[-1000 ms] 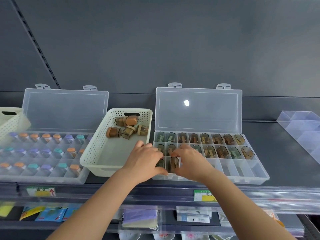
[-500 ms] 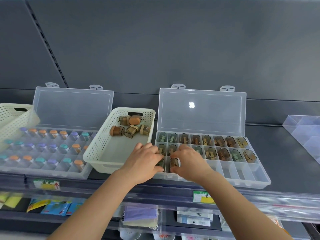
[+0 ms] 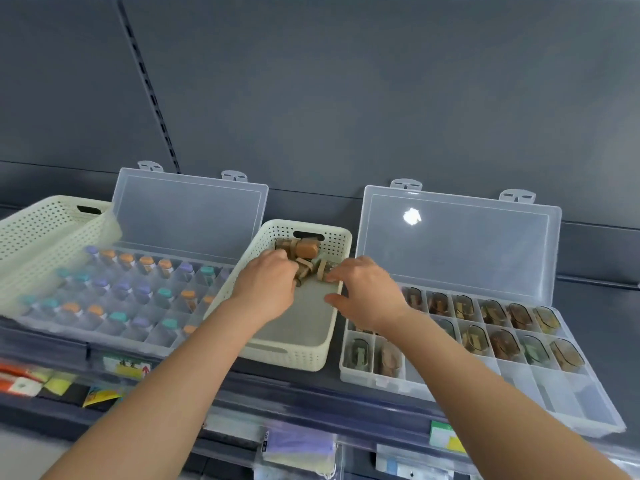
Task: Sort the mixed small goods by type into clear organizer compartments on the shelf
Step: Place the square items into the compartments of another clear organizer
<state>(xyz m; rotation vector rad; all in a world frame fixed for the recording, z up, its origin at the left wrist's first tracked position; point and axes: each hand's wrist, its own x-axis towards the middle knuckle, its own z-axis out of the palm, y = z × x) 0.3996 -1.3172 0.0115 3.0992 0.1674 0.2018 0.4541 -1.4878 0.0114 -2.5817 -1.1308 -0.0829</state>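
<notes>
Starting at the left, a spare cream basket [image 3: 45,237] sits tilted against the end of the left organizer [image 3: 104,334], whose compartments hold small vials with purple, orange and teal caps [image 3: 145,261]. Those look already sorted. I think the risk there is the left forearm, which crosses above that organizer's front right corner: if it dips, it could tip vials into neighbouring cells.

Next comes the middle basket [image 3: 304,351], where the unsorted brown and green goods [image 3: 306,249] lie heaped at the far end. They are piled on one another, so lifting one could drag a second with it, or flick one over the low rim onto the shelf [image 3: 595,306]. The tints are close, so a piece could also land in the wrong row.

The left hand [image 3: 266,289] reaches palm down into the basket, knuckles up. Its fingers curl into the near edge of the heap with their tips hidden, so I cannot tell whether they have closed on anything.

The right hand [image 3: 367,292] comes in over the basket's right rim. Its fingers [image 3: 334,277] rest on a tan-banded piece [image 3: 322,268], and the thumb is spread apart below them, so no pinch has been made.

Its forearm passes over the front left cells of the right organizer [image 3: 571,407]. The two back rows there are filled with oval pieces, and the front row is mostly bare.
</notes>
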